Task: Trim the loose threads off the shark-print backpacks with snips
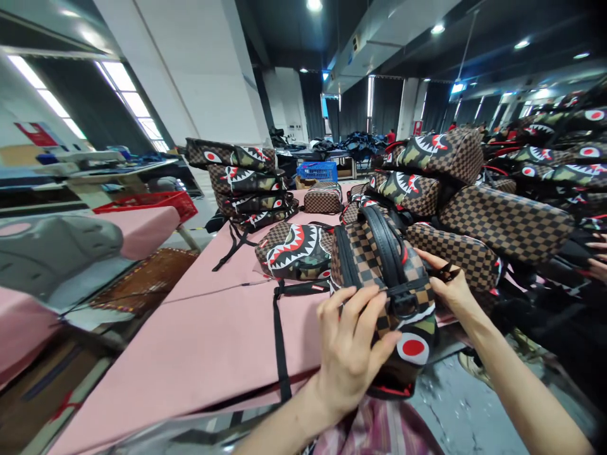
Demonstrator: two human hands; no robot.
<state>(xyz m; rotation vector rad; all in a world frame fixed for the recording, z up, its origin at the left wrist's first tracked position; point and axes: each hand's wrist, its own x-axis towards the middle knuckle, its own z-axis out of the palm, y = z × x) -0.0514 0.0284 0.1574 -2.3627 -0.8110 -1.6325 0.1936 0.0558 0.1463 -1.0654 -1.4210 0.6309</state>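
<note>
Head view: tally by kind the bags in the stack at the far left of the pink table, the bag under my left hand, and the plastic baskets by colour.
Bags in the left stack: 4 visible
Bag under your left hand: 1
Blue basket: 1
Red basket: 1
Total: 7

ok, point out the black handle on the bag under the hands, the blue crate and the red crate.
Black handle [386,248]: head view, middle of its strap.
Blue crate [317,171]: head view, front wall.
Red crate [184,206]: head view, side wall.
</note>
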